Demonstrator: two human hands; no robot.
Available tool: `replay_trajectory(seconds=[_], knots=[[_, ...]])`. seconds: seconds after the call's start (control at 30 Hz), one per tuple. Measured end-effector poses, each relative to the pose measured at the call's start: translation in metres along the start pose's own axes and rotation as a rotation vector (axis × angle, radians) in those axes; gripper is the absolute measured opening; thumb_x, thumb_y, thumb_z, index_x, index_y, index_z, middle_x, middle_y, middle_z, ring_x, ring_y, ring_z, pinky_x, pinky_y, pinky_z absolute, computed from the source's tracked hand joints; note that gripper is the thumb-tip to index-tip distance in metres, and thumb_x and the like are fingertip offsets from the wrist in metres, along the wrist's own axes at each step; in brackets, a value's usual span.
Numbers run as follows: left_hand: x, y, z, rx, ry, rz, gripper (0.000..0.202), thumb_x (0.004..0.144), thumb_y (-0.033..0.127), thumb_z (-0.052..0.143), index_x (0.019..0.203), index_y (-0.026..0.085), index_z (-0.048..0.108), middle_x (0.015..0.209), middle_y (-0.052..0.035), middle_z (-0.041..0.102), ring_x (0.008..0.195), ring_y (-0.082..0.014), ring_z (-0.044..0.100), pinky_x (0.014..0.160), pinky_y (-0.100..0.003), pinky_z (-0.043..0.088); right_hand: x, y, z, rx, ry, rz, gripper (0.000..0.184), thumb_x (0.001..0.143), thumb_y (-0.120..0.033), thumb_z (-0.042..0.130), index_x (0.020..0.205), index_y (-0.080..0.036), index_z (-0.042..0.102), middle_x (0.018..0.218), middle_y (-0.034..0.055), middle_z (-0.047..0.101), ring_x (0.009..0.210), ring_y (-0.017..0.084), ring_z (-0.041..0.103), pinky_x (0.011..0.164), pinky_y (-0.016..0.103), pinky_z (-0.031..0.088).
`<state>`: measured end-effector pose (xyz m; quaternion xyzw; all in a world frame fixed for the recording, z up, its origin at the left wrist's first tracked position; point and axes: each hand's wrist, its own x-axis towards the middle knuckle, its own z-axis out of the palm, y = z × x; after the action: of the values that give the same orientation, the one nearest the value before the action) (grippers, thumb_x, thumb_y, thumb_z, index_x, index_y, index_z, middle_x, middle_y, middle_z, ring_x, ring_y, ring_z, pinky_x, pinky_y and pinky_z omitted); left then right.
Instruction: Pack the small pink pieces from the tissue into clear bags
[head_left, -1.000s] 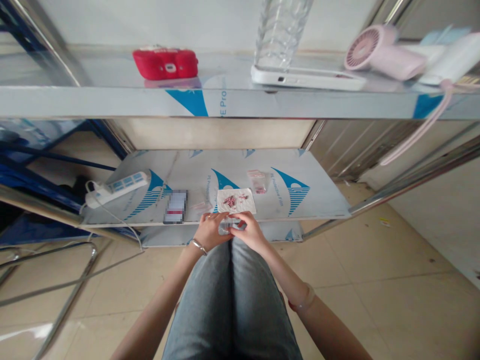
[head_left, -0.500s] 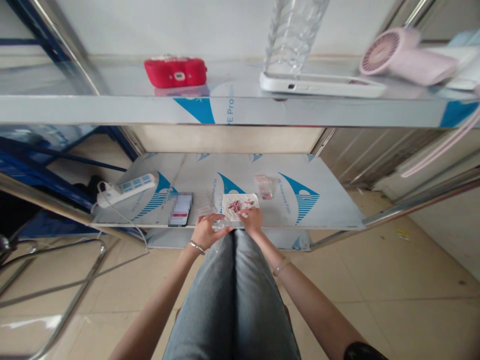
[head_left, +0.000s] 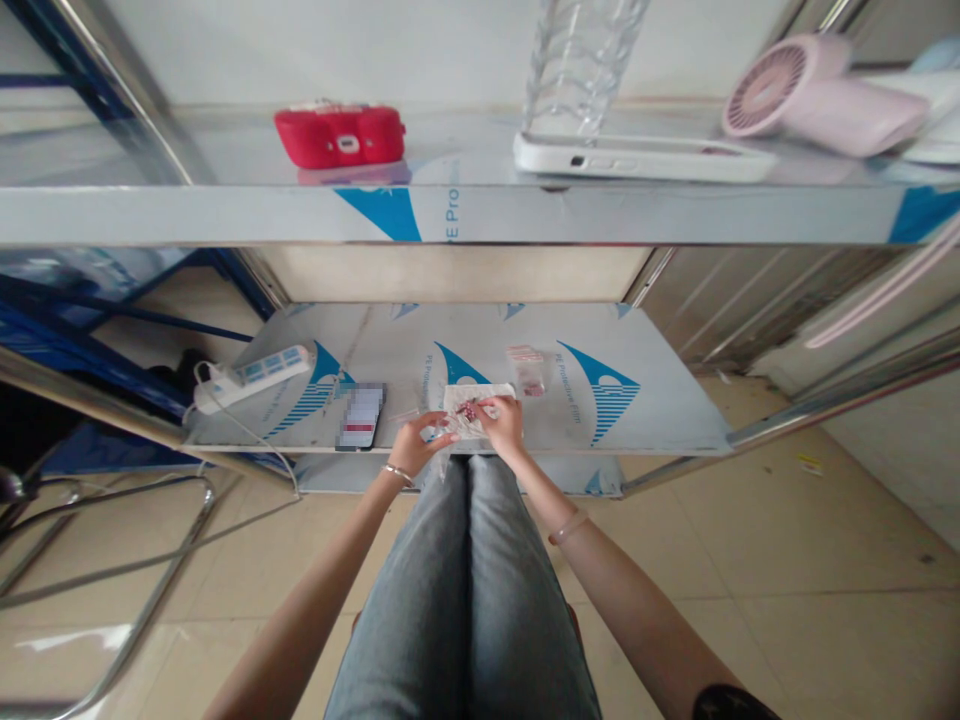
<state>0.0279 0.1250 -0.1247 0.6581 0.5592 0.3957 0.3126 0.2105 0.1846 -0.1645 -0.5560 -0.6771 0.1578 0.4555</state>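
A small white tray or sheet [head_left: 491,390] lies near the front edge of the lower shelf, with small dark red pieces [head_left: 466,409] on it, too small to name surely. My right hand [head_left: 505,425] reaches over its right side, thumb and fingers pinched at the red pieces; whatever is between the fingertips is hidden. To the left, my left hand [head_left: 420,442] holds a clear plastic bag [head_left: 444,462] by its upper part, fingers curved around it. Flat clear plastic [head_left: 405,414] rests just behind that hand. Small clear bags with pinkish-red strips [head_left: 528,370] lie behind the tray.
A phone [head_left: 361,416] and a white power strip [head_left: 255,378] with its cable lie to the left. Above, the upper shelf [head_left: 240,215] carries a red case [head_left: 340,137], a clear bottle [head_left: 577,70], a white phone-like case [head_left: 637,157] and a pink fan [head_left: 817,95].
My right hand has moved slightly forward and left, onto the red pieces. My left hand has shifted a little forward with the plastic bag. The view has tilted slightly.
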Motion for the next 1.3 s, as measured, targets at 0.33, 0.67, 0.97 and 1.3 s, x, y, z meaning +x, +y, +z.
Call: replay_trajectory(seconds=[0.33, 0.67, 0.97, 1.3], knots=[[0.031, 0.012, 0.018, 0.025, -0.017, -0.02, 0.045, 0.066, 0.042, 0.074, 0.102, 0.018, 0.064, 0.096, -0.0085, 0.071, 0.092, -0.0225, 0.066, 0.081, -0.034, 0.051, 0.032, -0.037, -0.042, -0.008, -0.072, -0.217, 0.017, 0.077, -0.038, 0.067, 0.077, -0.022, 0.071, 0.081, 0.0038, 0.065, 0.086, 0.019, 0.057, 0.085, 0.032, 0.04], [0.037, 0.016, 0.005, -0.081, -0.015, -0.036, 0.045, 0.064, 0.047, 0.073, 0.097, 0.017, 0.065, 0.097, -0.0094, 0.071, 0.094, -0.0224, 0.066, 0.081, -0.032, 0.052, 0.023, 0.035, -0.014, -0.382, -0.25, 0.024, 0.014, 0.074, -0.028, 0.069, 0.086, -0.022, 0.075, 0.091, 0.0084, 0.063, 0.091, 0.023, 0.053, 0.086, 0.036, 0.038], [0.029, 0.01, 0.001, -0.079, -0.042, -0.078, 0.039, 0.071, 0.045, 0.069, 0.097, 0.016, 0.065, 0.096, -0.0098, 0.071, 0.092, -0.0213, 0.067, 0.08, -0.033, 0.053, 0.006, 0.048, 0.004, -0.358, -0.166, 0.149, 0.015, 0.078, -0.026, 0.061, 0.083, -0.02, 0.074, 0.094, 0.0094, 0.064, 0.096, 0.025, 0.052, 0.086, 0.037, 0.037], [0.03, 0.026, 0.005, -0.07, -0.051, -0.134, 0.052, 0.058, 0.033, 0.08, 0.103, 0.015, 0.062, 0.1, -0.0105, 0.07, 0.096, -0.0229, 0.065, 0.082, -0.035, 0.053, 0.035, -0.034, -0.042, 0.101, -0.147, -0.135, 0.016, 0.079, -0.034, 0.063, 0.076, -0.019, 0.07, 0.08, 0.0046, 0.067, 0.083, 0.018, 0.06, 0.081, 0.03, 0.043]])
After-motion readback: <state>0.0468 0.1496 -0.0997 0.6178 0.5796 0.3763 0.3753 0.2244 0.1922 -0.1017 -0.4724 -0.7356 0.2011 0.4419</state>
